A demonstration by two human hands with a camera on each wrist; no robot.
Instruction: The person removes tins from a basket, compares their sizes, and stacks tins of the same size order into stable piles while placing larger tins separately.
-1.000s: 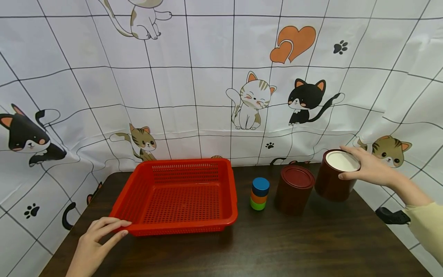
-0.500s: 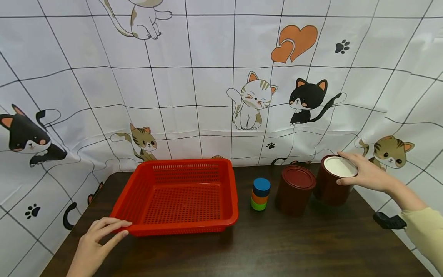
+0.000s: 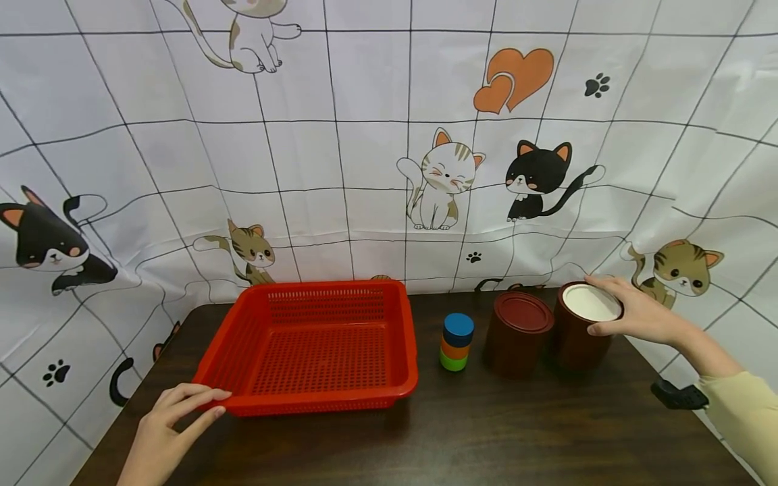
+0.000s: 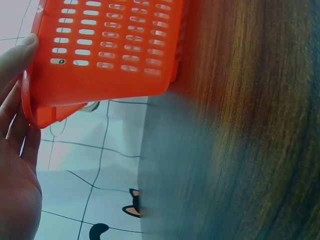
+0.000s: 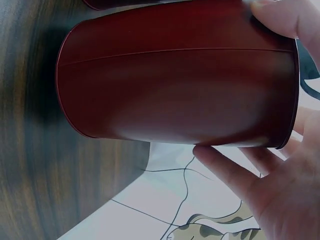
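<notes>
In the head view my left hand (image 3: 167,428) holds the near left corner of a red plastic basket (image 3: 316,403). The left wrist view has the thumb on one side of the basket's rim (image 4: 29,95) and the fingers on the other. At the far right my right hand (image 3: 641,314) grips a dark red canister (image 3: 580,344) by its upper end, which shows a cream-white round face. Thumb and fingers of the right hand (image 5: 287,185) lie on opposite sides of that canister (image 5: 175,95). Whether its base touches the table cannot be told.
Close on its left stands a second dark red canister (image 3: 519,344) with a red lid. A small stack of blue, orange and green pieces (image 3: 456,341) stands between that and the basket. Behind the dark wooden table (image 3: 462,432) hangs a white cat-print cloth (image 3: 365,155).
My right hand has lowered the canister and brought it left, nearer the lidded canister. The left hand has stayed on the basket's corner.
</notes>
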